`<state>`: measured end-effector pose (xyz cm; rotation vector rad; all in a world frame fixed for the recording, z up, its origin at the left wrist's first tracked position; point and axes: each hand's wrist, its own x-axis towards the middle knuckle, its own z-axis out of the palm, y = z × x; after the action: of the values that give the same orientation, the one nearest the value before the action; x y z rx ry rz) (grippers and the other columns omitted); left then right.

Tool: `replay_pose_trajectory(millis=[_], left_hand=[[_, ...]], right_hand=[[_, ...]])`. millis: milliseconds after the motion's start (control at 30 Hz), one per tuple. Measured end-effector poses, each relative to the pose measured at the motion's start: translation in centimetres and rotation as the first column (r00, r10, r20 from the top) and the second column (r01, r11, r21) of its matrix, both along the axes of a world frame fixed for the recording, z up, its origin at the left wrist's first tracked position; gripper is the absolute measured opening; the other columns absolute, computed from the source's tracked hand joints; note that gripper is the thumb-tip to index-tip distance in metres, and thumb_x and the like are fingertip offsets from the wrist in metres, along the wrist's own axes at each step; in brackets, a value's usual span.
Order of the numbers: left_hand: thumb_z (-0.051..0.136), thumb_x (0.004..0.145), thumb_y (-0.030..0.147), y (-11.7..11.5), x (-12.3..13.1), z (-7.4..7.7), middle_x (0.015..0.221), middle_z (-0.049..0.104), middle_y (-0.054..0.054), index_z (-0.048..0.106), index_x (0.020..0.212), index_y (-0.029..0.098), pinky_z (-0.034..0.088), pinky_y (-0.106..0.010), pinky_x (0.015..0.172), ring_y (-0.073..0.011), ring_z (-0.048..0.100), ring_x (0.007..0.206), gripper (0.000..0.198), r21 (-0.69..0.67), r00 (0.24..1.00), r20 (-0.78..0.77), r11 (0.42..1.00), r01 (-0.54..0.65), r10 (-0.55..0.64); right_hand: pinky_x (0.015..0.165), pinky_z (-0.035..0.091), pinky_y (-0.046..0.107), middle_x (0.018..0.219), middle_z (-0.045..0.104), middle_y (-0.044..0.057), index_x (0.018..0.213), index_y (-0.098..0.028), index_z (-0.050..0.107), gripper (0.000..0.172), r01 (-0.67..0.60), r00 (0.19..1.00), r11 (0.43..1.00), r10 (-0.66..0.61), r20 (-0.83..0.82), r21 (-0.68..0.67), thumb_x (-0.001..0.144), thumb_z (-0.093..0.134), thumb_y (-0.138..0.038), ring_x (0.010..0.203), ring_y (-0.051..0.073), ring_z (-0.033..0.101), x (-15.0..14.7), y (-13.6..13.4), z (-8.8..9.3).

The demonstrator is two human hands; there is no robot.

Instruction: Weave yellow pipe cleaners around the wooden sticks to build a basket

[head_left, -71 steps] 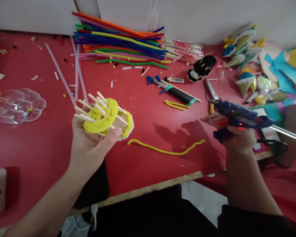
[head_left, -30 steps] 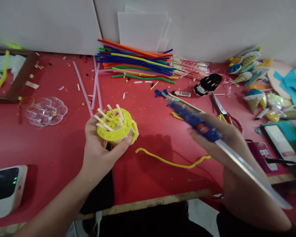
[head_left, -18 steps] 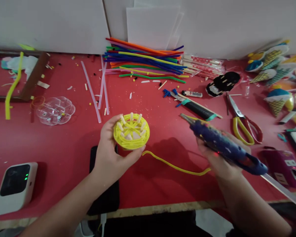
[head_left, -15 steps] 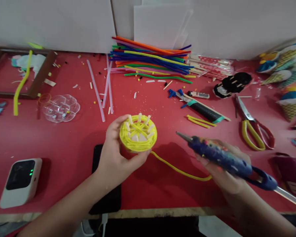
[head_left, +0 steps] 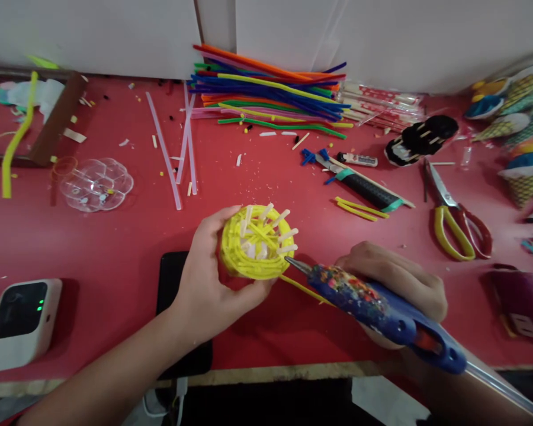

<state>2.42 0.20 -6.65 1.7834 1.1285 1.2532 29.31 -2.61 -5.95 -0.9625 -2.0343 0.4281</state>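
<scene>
My left hand [head_left: 213,278] is wrapped round a small yellow woven basket [head_left: 254,269], tilted so its inside faces me. Pale wooden sticks stand up around the basket's rim, and a yellow pipe cleaner [head_left: 304,289] trails from its lower right side. In my right hand [head_left: 395,281] is a blue glue gun [head_left: 359,302] with smeared, many-coloured crust on its body and a clear glue stick [head_left: 501,387] out of its back. The metal nozzle lies at the basket's right rim; whether it touches I cannot tell.
Behind lie a pile of coloured pipe cleaners [head_left: 270,100], pink strips, and pliers [head_left: 366,189]. Scissors [head_left: 455,228] and a purple pouch [head_left: 515,302] are on the right. A clear segmented dish [head_left: 98,184], a white device [head_left: 22,325] and a black phone [head_left: 171,278] are on the left.
The glue gun has moved left, bringing its nozzle from well apart to the basket's rim. My left hand has tilted the basket and shifted it slightly right. The view has shifted a little.
</scene>
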Motion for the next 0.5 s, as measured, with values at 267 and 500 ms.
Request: replay_pose_trajectory(millis=[267,500], left_hand=[[0.087,0.069,0.024,-0.35,0.04,-0.09,0.132,0.061,-0.008,0.048,0.141,0.029,0.061,-0.046,0.102,-0.0272,0.069,0.117,0.082,-0.040,0.999,-0.027,0.999,-0.030,0.029],[0.089,0.066,0.025,-0.19,-0.17,-0.17,0.130,0.060,-0.007,0.048,0.141,0.031,0.060,-0.047,0.100,-0.0278,0.067,0.115,0.085,-0.012,0.997,-0.063,0.998,-0.056,0.055]], right_hand=[[0.069,0.055,0.038,0.085,0.069,0.009,0.109,-0.011,0.068,0.016,-0.007,1.000,0.999,0.006,0.021,0.044,0.100,0.055,-0.016,0.077,0.022,0.067,0.08,0.03,0.28],[0.065,0.055,0.038,0.085,0.068,0.008,0.106,-0.015,0.069,0.015,0.053,0.998,0.998,-0.054,0.023,0.039,0.100,0.058,-0.023,0.074,0.022,0.068,0.38,-0.21,0.37]])
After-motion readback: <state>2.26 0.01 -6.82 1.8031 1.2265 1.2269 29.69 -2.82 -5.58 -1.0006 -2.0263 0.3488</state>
